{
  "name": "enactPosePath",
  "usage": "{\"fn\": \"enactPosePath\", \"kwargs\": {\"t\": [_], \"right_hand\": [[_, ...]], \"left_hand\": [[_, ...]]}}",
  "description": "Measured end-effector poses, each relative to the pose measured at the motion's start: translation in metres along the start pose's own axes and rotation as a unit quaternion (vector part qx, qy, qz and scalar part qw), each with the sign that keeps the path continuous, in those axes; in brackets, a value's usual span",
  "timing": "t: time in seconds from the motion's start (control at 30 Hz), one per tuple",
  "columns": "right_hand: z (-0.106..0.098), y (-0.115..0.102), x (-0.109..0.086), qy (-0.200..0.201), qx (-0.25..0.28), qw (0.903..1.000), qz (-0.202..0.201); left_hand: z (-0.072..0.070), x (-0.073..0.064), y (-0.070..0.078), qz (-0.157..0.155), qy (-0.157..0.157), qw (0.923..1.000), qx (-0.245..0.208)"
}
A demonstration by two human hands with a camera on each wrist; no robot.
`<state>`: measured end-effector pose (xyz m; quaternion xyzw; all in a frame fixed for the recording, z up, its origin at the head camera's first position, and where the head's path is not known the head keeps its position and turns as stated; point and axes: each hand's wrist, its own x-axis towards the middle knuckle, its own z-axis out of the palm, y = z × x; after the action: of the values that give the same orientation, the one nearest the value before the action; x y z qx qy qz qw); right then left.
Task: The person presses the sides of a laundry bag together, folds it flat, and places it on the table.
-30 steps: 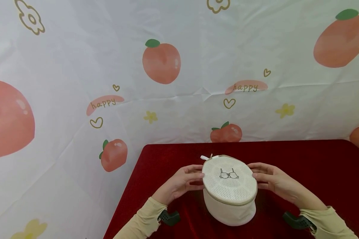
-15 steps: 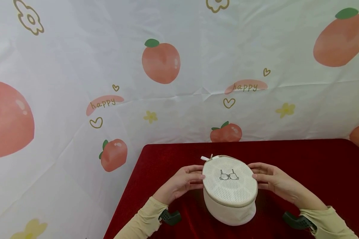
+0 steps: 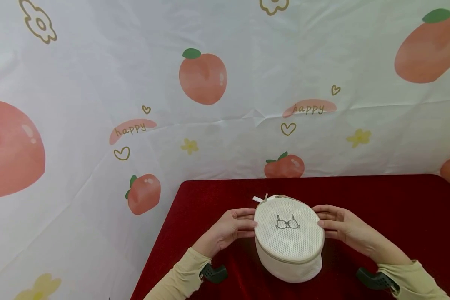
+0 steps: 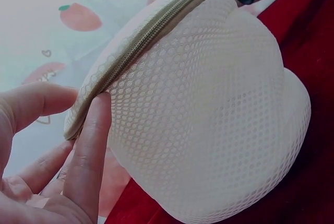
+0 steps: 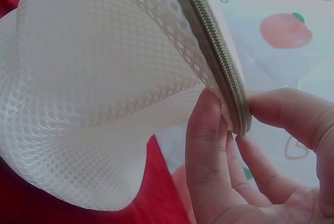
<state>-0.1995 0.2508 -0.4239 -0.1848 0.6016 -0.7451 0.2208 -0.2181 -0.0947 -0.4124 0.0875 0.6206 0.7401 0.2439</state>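
A round white mesh laundry bag (image 3: 288, 233) with a bra drawing on its lid stands on the red cloth. My left hand (image 3: 232, 230) pinches its zipped rim from the left, the thumb on the lid side and fingers on the mesh wall. On the opposite side my right hand (image 3: 341, 227) pinches the rim the same way. In the left wrist view the beige zipper (image 4: 141, 46) runs along the rim, closed where it shows. The right wrist view shows the mesh wall (image 5: 99, 78) sagging in folds below the zipper. A white pull tab (image 3: 258, 199) sticks out at the back left.
The red velvet-covered table (image 3: 390, 208) spreads around the bag. Behind it hangs a white backdrop (image 3: 240, 83) printed with peaches, hearts and flowers. Each wrist wears a dark camera mount, such as the left mount (image 3: 214, 273).
The bag's lid has tipped slightly toward the front, its drawing now a little lower. Both hands keep their grip on the rim, nearly in the same place.
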Motion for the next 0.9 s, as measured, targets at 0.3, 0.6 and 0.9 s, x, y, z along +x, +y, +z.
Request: {"fn": "enactPosePath", "kwargs": {"t": [0.3, 0.6, 0.9], "right_hand": [[0.0, 0.004, -0.002, 0.002, 0.006, 1.0, 0.005], [-0.001, 0.01, -0.003, 0.005, 0.015, 0.9998, 0.007], [-0.003, 0.016, -0.002, 0.001, 0.022, 0.9996, 0.015]], "left_hand": [[-0.001, 0.002, -0.003, 0.0, 0.003, 1.0, 0.003], [-0.001, 0.002, -0.005, 0.001, -0.003, 1.0, 0.008], [-0.002, 0.005, -0.012, 0.003, 0.001, 0.9998, 0.021]]}}
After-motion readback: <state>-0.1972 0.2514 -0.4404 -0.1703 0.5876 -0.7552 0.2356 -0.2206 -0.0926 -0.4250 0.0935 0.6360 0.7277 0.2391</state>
